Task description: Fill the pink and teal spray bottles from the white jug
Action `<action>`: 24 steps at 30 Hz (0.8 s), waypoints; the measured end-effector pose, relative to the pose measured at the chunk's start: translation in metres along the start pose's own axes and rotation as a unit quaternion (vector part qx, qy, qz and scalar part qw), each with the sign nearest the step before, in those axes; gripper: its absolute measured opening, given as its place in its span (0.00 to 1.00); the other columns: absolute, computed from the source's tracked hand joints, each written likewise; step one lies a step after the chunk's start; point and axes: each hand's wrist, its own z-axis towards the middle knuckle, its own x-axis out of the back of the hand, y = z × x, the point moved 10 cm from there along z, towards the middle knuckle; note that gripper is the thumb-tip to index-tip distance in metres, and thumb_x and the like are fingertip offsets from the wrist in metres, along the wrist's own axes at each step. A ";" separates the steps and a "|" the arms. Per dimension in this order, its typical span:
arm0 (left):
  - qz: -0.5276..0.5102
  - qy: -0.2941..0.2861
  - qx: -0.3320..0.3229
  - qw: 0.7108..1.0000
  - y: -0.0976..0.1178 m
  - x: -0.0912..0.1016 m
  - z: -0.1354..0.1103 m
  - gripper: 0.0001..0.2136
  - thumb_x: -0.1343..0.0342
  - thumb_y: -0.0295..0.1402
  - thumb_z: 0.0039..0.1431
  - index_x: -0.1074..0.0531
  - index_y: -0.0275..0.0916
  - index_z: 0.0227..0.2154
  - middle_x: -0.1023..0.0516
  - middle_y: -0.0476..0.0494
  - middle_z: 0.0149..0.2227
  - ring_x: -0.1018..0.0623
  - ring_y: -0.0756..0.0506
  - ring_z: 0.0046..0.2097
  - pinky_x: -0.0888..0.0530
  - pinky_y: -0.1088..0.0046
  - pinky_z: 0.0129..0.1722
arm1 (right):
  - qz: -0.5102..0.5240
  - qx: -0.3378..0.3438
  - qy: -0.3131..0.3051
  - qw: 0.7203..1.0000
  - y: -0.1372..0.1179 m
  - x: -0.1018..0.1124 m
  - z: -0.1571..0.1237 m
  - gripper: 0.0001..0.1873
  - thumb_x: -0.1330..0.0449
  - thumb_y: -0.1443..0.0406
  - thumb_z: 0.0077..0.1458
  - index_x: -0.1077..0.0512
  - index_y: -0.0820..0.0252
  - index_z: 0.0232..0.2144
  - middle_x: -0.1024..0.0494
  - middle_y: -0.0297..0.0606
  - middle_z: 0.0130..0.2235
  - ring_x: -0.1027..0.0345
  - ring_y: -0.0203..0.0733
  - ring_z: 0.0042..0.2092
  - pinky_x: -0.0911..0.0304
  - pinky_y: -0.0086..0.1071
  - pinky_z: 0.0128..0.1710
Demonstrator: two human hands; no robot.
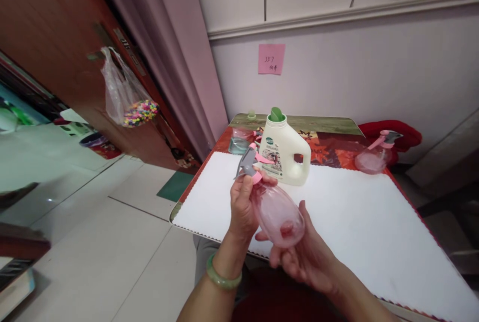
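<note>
Pink bottle, translucent, is held tilted in the air over the near edge of the mat, in front of the jug. The left hand is clenched around the neck, just under the grey-and-pink sprayer head. The right hand cradles the base from below, fingers curled up around it. Both hands thus grasp the same bottle. Whether it holds liquid cannot be told.

The work in hand looks like turning the sprayer head at its collar. To do it well, the right palm should hold the body steady, without squeezing the thin wall. The left hand should twist at the collar rather than at the trigger. The neck is best kept higher than the base, so that nothing can run out.

Count: spray bottles, three. These are the one in hand, a second pink bottle at the right edge of the table, and a bluish bottle behind and left of the jug. Jug, one, white with a green cap. Mat, one, white. Pink note on the wall, one. Plastic bag on the door, one, with coloured beads inside. Green bangle, one, on the left wrist.
</note>
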 end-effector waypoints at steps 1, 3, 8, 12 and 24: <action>0.006 0.021 -0.008 1.000 0.001 0.006 0.001 0.12 0.38 0.42 0.61 0.23 0.38 0.38 0.21 0.46 0.33 0.19 0.44 0.37 0.24 0.64 0.45 | -0.023 0.069 0.030 0.997 -0.013 0.005 0.000 0.57 0.60 0.26 0.50 0.30 0.68 0.55 0.18 0.53 0.36 0.26 0.40 0.24 0.37 0.26 0.15; 0.019 0.062 -0.021 0.998 0.002 0.020 0.002 0.11 0.38 0.42 0.60 0.23 0.37 0.36 0.21 0.46 0.33 0.19 0.45 0.36 0.24 0.65 0.44 | -0.100 0.251 0.102 0.957 -0.044 0.013 -0.010 0.50 0.45 0.31 0.50 0.39 0.56 0.63 0.22 0.52 0.52 0.24 0.42 0.34 0.26 0.33 0.26; 0.026 0.050 -0.003 0.998 0.002 0.028 0.006 0.12 0.37 0.42 0.60 0.22 0.36 0.36 0.20 0.45 0.34 0.18 0.44 0.38 0.24 0.63 0.48 | -0.238 0.397 0.148 0.874 -0.060 0.009 -0.021 0.53 0.23 0.50 0.38 0.40 0.53 0.62 0.22 0.45 0.50 0.26 0.40 0.36 0.26 0.36 0.37; -0.002 0.003 0.003 1.000 0.004 0.020 0.005 0.12 0.37 0.42 0.60 0.21 0.37 0.37 0.21 0.45 0.35 0.18 0.43 0.41 0.27 0.58 0.56 | -0.029 0.181 0.000 0.983 -0.024 0.004 0.011 0.47 0.43 0.32 0.48 0.31 0.65 0.53 0.20 0.43 0.31 0.35 0.32 0.19 0.43 0.24 0.17; -0.001 0.085 -0.024 0.996 0.007 0.056 0.000 0.13 0.37 0.43 0.60 0.22 0.37 0.35 0.20 0.45 0.35 0.18 0.45 0.39 0.25 0.59 0.54 | -0.065 0.176 0.068 0.980 -0.014 0.015 0.028 0.51 0.51 0.27 0.48 0.31 0.62 0.53 0.20 0.48 0.40 0.25 0.42 0.29 0.33 0.30 0.20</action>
